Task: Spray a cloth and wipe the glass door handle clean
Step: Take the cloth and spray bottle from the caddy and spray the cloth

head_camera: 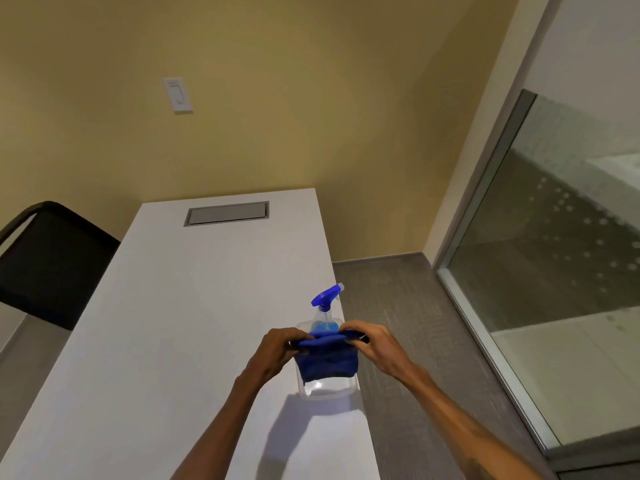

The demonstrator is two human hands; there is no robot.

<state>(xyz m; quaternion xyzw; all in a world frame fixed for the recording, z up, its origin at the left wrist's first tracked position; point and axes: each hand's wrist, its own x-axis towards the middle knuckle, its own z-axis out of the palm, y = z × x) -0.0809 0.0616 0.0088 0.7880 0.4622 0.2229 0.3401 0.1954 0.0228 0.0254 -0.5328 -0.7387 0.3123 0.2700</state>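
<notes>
A blue cloth [328,362] hangs folded between both hands, above the right edge of the white table [180,323]. My left hand [277,344] pinches its left top corner and my right hand [372,342] pinches its right top corner. Right behind the cloth stands a clear spray bottle [323,318] with a blue trigger head, upright on the table; the cloth covers most of its body. The glass door [561,254] is at the right; its handle is not in view.
A black chair [52,265] stands at the table's left side. A grey cable hatch [227,213] is set into the table's far end. A light switch [178,95] is on the yellow wall. Grey carpet [408,323] lies between table and glass.
</notes>
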